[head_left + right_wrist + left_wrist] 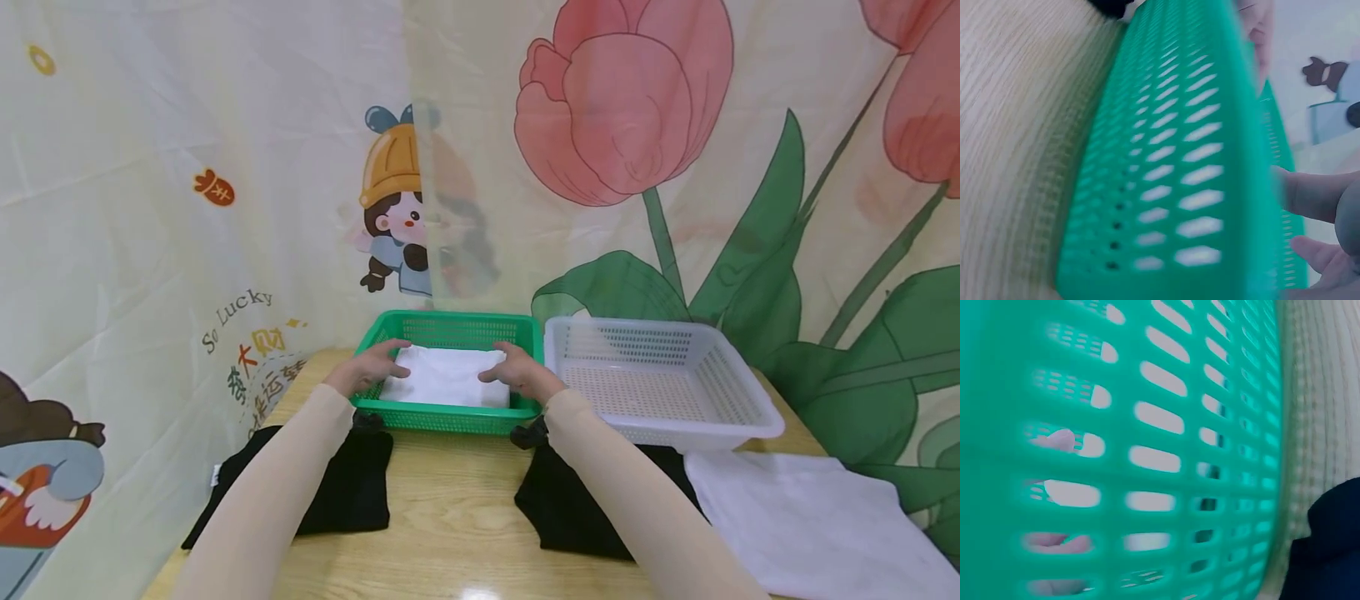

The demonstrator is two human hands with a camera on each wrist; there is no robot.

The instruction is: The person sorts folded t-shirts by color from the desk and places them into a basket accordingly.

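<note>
A folded white cloth [450, 379] lies in the green basket [450, 419]. At the cloth's left side is my left hand [369, 367], thumb and index finger stretched out and spread apart. My right hand [528, 373] mirrors it at the right side, its thumb over the cloth's edge. Both hands reach over the near part of the basket; their other fingers are mostly hidden. The left wrist view looks through the slots of the basket wall [1194, 447], with bits of fingers and white cloth behind. In the right wrist view, the thumb and a finger [1316, 253] show beyond the rim.
A white basket [660, 425] stands to the right, against the green one. Black folded cloths lie at the left [352, 483] and right [577, 508] of the wooden table [450, 517]. A white cloth [810, 517] is spread at the right edge. A printed curtain hangs behind.
</note>
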